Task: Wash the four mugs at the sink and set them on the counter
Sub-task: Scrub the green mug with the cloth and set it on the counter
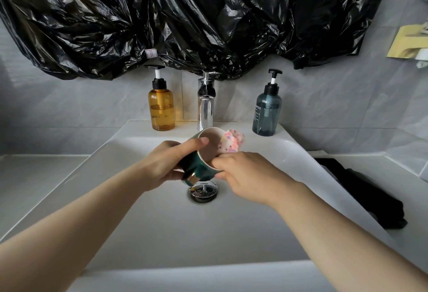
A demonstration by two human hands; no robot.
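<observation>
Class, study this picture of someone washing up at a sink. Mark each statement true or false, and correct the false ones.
1. The left hand holds a green mug over the basin. True.
2. The right hand is empty. False: it holds a pink-and-white sponge at the mug's rim.
3. An amber pump bottle stands left of the tap. True.
4. The mug stands upright in the basin. False: it is tilted and held in the air above the drain.
5. A blue-grey pump bottle stands right of the tap. True.
</observation>
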